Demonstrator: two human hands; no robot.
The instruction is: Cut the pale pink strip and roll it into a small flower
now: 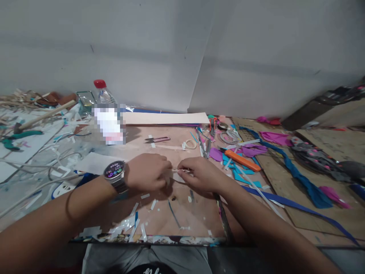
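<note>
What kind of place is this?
Probably a craft workspace: there's an orange cutter, small snips and colourful scraps scattered over the table.

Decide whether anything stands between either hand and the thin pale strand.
Nothing visible does. The thin pale strand spans the small gap between the left hand and the right hand, though the left grip is partly hidden. The snips and the pale ring lie beyond the hands, out of the way.

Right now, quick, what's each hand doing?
Left hand: curled by a thin pale strip; its grip is hidden, can't tell.
Right hand: closed, pinching that strip.
</note>
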